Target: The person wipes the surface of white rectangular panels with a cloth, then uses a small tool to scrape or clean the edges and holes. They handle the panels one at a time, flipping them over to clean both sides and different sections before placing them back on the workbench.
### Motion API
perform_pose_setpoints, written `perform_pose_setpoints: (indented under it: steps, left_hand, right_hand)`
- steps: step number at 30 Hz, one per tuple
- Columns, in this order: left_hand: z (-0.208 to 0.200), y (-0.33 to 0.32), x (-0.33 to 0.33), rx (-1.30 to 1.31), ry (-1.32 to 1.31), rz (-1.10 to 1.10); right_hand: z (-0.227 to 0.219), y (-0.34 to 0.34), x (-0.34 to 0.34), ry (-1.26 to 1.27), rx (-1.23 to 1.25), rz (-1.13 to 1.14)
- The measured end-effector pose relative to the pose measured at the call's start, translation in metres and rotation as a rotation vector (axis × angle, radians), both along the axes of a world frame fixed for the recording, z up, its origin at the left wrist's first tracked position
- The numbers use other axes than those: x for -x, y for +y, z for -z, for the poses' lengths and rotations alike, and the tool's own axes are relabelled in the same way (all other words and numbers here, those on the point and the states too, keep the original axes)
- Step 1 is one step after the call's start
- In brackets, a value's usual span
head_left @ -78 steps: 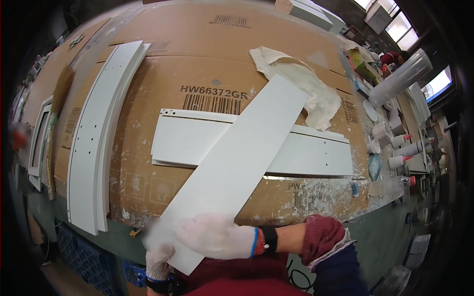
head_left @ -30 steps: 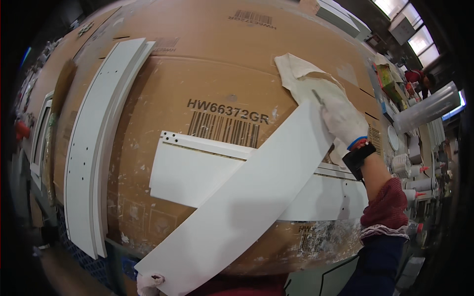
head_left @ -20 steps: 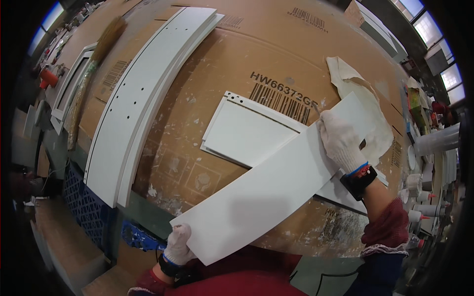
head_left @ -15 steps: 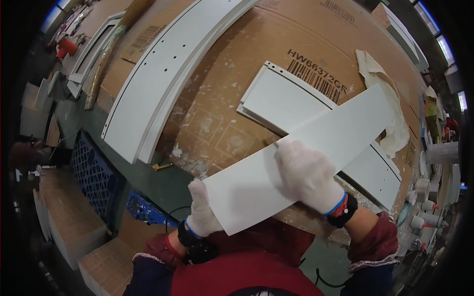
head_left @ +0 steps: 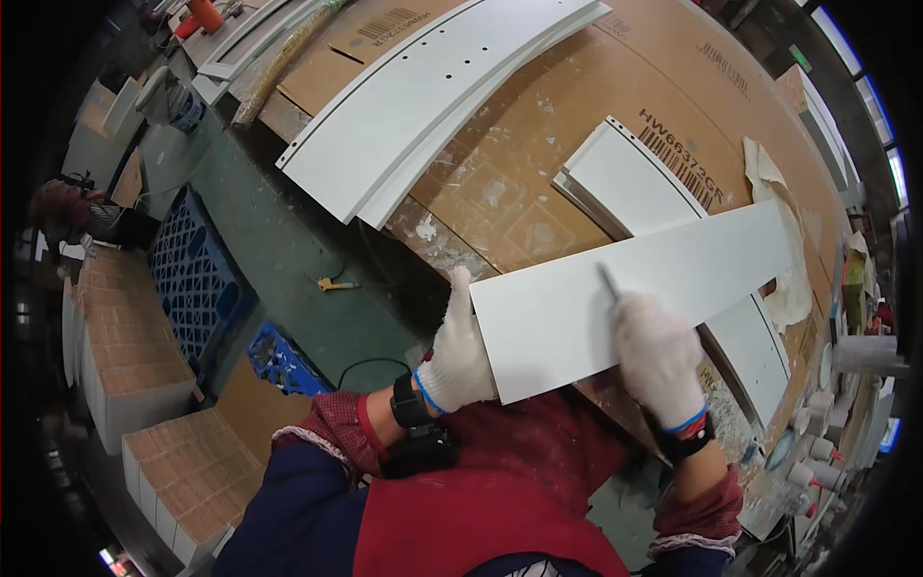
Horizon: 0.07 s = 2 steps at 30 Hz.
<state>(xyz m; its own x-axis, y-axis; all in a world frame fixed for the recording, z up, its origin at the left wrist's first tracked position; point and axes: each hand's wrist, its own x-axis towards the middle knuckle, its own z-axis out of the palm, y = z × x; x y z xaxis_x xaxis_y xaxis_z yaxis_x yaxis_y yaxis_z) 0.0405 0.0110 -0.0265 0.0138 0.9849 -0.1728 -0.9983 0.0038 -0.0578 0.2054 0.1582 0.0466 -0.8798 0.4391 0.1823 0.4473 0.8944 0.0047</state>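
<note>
A long white board (head_left: 558,327) slants across in front of me, its far end lying over other white pieces. At its near left end, my left hand (head_left: 458,348), in a white knit glove, is closed round the edge with the thumb up along the side. My right hand (head_left: 658,354), also gloved, is closed over the middle of the board. From its fist a thin dark grey tool (head_left: 607,280) sticks out over the white face; its exact kind cannot be made out. Under the board lies a white panel (head_left: 630,183) with small holes near its end.
Brown cardboard (head_left: 510,207) with smears covers the table. Stacked long white panels (head_left: 423,106) lie at the far left. A crumpled cream cloth (head_left: 774,231) and several bottles (head_left: 822,449) are to the right. A blue pallet (head_left: 197,279) and stacked boards (head_left: 135,327) stand on the left floor.
The view has shifted, so the table sits further right. My right hand has turned on the board, and its grey tool now shows clearly. The left hand keeps its grip on the board's end.
</note>
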Motion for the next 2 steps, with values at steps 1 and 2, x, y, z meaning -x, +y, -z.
perform_pose_setpoints:
  steps: [1,2]
  left_hand:
    - [-0.001,0.000,0.000,0.037,0.033,-0.006]
    - [-0.002,0.001,-0.001,-0.005,0.038,0.002]
  right_hand:
    - [-0.002,-0.031,0.011,-0.092,0.153,-0.033]
    - [-0.006,-0.055,0.023,-0.047,0.213,-0.198]
